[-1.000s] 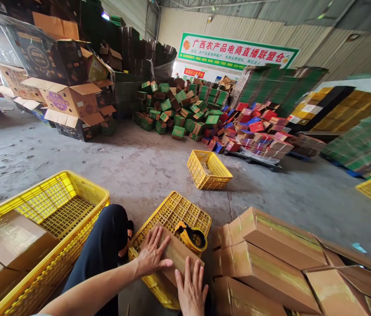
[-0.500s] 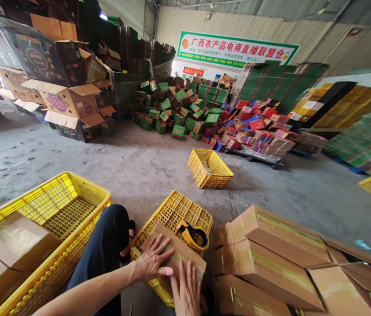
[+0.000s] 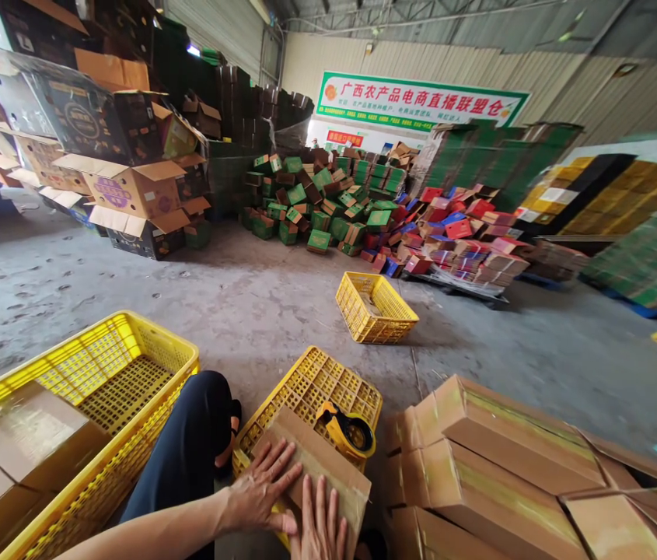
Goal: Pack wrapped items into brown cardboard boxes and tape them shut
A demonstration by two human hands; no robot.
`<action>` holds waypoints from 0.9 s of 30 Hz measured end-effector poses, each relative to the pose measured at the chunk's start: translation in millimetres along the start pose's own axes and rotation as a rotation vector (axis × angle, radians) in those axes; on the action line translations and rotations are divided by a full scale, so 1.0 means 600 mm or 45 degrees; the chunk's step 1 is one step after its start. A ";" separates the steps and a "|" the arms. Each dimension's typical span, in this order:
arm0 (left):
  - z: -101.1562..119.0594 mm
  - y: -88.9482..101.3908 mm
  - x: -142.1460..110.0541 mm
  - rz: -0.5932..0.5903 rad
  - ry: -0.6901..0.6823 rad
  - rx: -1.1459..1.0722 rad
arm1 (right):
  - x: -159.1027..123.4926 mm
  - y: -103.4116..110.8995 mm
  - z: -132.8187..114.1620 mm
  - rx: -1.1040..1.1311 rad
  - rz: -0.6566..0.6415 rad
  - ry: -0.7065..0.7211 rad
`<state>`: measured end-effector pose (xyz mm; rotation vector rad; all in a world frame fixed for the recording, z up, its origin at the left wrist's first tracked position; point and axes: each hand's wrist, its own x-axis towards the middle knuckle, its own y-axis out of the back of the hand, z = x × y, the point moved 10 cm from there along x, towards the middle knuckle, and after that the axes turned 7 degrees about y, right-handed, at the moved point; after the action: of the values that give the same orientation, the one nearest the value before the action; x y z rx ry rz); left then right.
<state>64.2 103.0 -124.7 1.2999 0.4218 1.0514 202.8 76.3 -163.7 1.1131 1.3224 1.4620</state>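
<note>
Cardboard box, on top of an upturned yellow crate, probably for a handier working height. Beneath the left hand, with fingers spread wide, and the right hand, with fingers narrowly parted; both palm-down without gripping, likely to steady the box and smooth its surface. Just beside the box, perhaps for easy reach: a yellow tape dispenser. In looks, plain brown and flat-topped, with a glossy strip, seemingly tape, by the right hand.

Through the head view, I see the left hand and right hand flat on a box, which sits on a crate; a tape dispenser lies just beyond. Stacked boxes stand to the right.
</note>
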 end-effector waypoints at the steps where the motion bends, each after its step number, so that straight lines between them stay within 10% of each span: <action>1: 0.003 0.000 -0.003 0.001 -0.013 0.003 | 0.000 0.003 -0.004 0.002 -0.020 0.005; 27: -0.046 0.002 0.021 0.053 0.098 0.002 | 0.053 0.001 -0.023 0.138 -0.126 0.097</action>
<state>48.5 129.2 -127.8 1.2774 0.4554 1.1386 181.7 103.8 -161.5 1.0535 1.5037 1.3857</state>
